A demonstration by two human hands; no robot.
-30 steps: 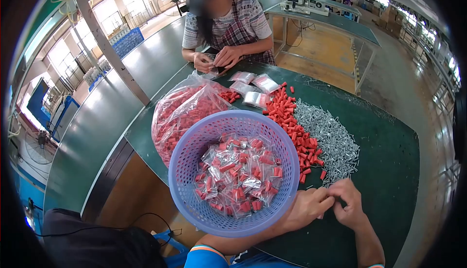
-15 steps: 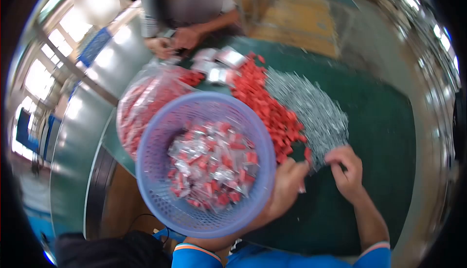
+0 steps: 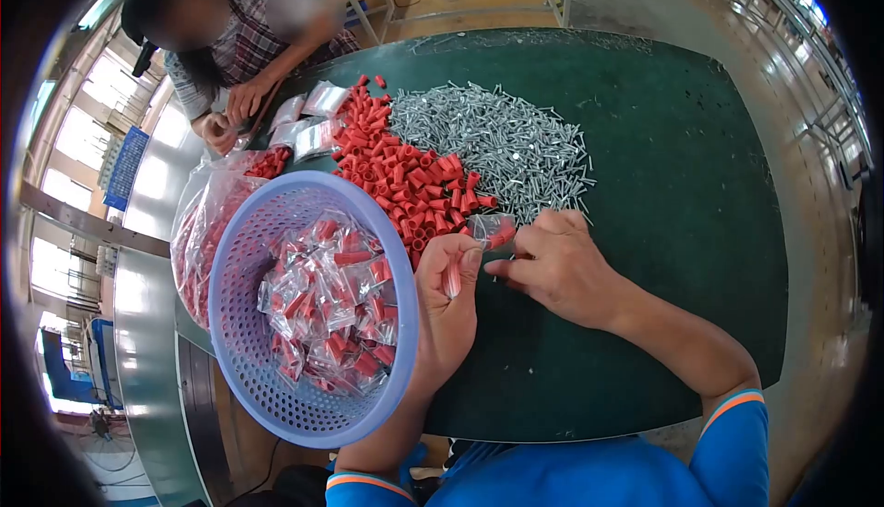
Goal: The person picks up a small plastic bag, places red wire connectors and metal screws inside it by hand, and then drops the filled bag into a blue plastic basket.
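Note:
My left hand [image 3: 447, 318] is closed, with a small clear plastic bag [image 3: 494, 230] holding a red plastic sleeve at its fingertips. Another reddish piece shows between its curled fingers. My right hand [image 3: 569, 268] is bent in a pinch beside the bag, its fingertips at the bag's right end; what they hold is hidden. Just beyond the hands lie a heap of red plastic sleeves [image 3: 405, 180] and a heap of grey metal screws [image 3: 502, 139]. A purple perforated basket [image 3: 226, 323], tilted beside my left forearm, contains many filled small bags [image 3: 331, 304].
The green table [image 3: 663, 231] extends to the right. Behind the basket stands a large clear bag [image 3: 198, 240] of red sleeves. Packs of flat plastic bags [image 3: 318, 137] lie near a co-worker [image 3: 267, 46], whose hands work at the far left edge.
The view has shifted, so the table and heaps appear further left. My right hand has come off the edge of the screw heap and drawn close to the bag at my left hand.

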